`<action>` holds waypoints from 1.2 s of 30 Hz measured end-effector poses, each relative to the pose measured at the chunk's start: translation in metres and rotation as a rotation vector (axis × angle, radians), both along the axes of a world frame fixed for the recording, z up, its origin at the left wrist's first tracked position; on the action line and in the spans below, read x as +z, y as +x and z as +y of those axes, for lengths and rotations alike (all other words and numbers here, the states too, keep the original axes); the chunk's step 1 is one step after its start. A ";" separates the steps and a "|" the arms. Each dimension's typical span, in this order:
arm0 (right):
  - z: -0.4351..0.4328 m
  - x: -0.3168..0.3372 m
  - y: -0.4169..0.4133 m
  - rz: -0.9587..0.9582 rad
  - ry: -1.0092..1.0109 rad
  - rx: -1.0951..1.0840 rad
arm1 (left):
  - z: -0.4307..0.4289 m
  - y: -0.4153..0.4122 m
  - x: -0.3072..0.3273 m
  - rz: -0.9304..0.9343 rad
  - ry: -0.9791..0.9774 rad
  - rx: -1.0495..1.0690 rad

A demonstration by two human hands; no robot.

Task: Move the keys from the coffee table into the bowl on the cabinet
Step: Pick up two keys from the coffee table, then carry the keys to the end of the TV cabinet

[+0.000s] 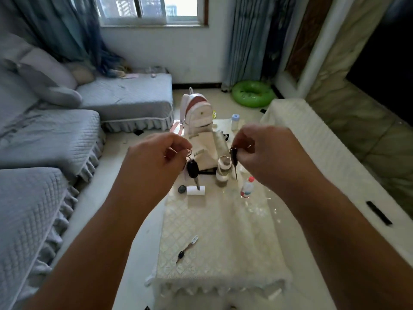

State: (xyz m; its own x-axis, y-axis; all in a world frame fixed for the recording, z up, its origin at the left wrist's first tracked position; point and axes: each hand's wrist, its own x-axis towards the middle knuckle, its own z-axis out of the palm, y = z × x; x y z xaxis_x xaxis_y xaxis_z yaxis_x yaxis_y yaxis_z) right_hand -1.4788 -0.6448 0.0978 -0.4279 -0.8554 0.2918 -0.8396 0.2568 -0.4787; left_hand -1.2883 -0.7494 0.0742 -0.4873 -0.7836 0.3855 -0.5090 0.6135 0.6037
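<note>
Head view looks down on a long coffee table [221, 253] under a cream quilted cover, with both arms stretched out above it. At about 10 o'clock from the middle of the frame, the left hand [154, 157] is pinched closed on a metal ring, and a black-headed car key [193, 170] hangs blade-down from it. At about 2 o'clock the right hand [263, 151] is likewise pinched closed on a second black key [234, 159], its blade pointing straight down. Holding each by its top lets it dangle clear of the clutter below, which looks like the sensible carry for a walk to the cabinet.

Counted: two keys are in the air, one per hand. A third, a small blue-headed key with a white tag [186, 249], lies flat on the table at 6 o'clock, near the left edge. So I judge the pickup is not finished, unless that one is fetched on a later trip, since both hands are full.

Also on the table, toward 12 o'clock: one white-and-pink backpack [197, 110], one roll of white tape or paper [195, 190], one small bottle with a red cap [247, 187] and one baby bottle [235, 121]. A green swim ring [252, 93] lies on the floor beyond. No bowl or cabinet can be made out for certain; the covered unit at 3 o'clock may be it.
</note>
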 end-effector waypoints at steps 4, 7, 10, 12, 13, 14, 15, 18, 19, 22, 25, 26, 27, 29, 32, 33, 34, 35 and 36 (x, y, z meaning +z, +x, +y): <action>0.011 0.016 0.002 -0.006 -0.012 -0.045 | 0.004 -0.009 0.016 0.025 -0.018 -0.058; 0.019 0.018 0.008 -0.051 -0.035 -0.102 | 0.003 -0.010 0.018 0.036 -0.027 -0.111; 0.032 0.017 0.020 -0.146 -0.053 -0.169 | 0.000 -0.008 0.019 0.036 0.002 -0.204; 0.040 0.016 0.030 -0.164 -0.061 -0.240 | -0.004 -0.008 0.023 0.049 0.022 -0.297; 0.044 0.016 0.036 -0.157 -0.063 -0.278 | -0.005 -0.009 0.025 0.065 0.025 -0.335; 0.048 0.016 0.041 -0.150 -0.067 -0.311 | -0.006 -0.009 0.026 0.084 0.029 -0.369; 0.052 0.016 0.047 -0.149 -0.074 -0.341 | -0.007 -0.010 0.028 0.102 0.035 -0.403; 0.064 0.014 0.062 -0.153 -0.099 -0.428 | -0.009 -0.015 0.028 0.104 0.030 -0.504; 0.068 0.013 0.066 -0.143 -0.106 -0.453 | -0.009 -0.018 0.028 0.099 0.033 -0.535; 0.088 0.008 0.072 -0.076 -0.104 -0.559 | -0.004 -0.033 0.027 0.090 0.054 -0.627; 0.114 0.000 0.078 -0.012 -0.073 -0.683 | 0.012 -0.046 0.021 0.083 0.037 -0.717; 0.124 -0.003 0.081 -0.010 -0.068 -0.726 | 0.019 -0.049 0.018 0.077 0.050 -0.756; 0.134 -0.006 0.084 -0.024 -0.074 -0.764 | 0.027 -0.053 0.016 0.069 0.063 -0.793; 0.155 -0.009 0.088 -0.076 -0.109 -0.835 | 0.043 -0.062 0.014 0.057 0.076 -0.864; 0.187 -0.009 0.091 -0.150 -0.112 -0.927 | 0.075 -0.078 0.014 0.040 0.066 -0.951; 0.198 -0.009 0.090 -0.158 -0.099 -0.951 | 0.087 -0.083 0.015 0.033 0.059 -0.972; 0.209 -0.009 0.091 -0.169 -0.079 -0.969 | 0.098 -0.087 0.015 0.030 0.052 -0.988; 0.220 -0.009 0.091 -0.195 -0.043 -0.984 | 0.110 -0.090 0.015 0.029 0.051 -1.003; 0.231 -0.008 0.091 -0.241 0.011 -0.997 | 0.121 -0.093 0.015 0.025 0.058 -1.021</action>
State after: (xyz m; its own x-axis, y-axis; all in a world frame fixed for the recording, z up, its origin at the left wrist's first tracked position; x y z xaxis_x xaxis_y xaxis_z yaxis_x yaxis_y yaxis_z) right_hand -1.3878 -0.4135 0.0897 -0.9919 -0.0806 0.0983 -0.1237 0.7906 -0.5997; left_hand -1.3809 -0.6283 0.0895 -0.9250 -0.0168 0.3795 0.2535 0.7166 0.6497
